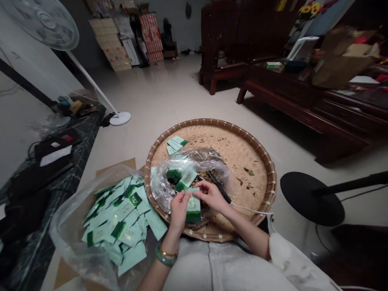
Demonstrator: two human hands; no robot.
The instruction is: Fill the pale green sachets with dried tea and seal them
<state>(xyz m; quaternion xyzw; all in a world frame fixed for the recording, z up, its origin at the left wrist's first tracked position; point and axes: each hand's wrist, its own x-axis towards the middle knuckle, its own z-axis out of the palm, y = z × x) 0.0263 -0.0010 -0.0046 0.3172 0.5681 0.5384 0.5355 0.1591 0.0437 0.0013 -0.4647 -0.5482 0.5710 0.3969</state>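
Observation:
Between them, my left hand and my right hand pinch the top edge of a pale green packet with a darker green band at its lower end. Just beyond it, more green packets lie in an open clear plastic bag that also holds dried leaves. A black-handled tool with a white cord rests in the bag beside my right hand. All of this sits on a round woven bamboo tray. A few flat packets lie at its far left.
Left of the tray, a large plastic bag is heaped with green packets. A white standing fan and a dark marble ledge are on the left. At right stand a black round base and dark wooden furniture.

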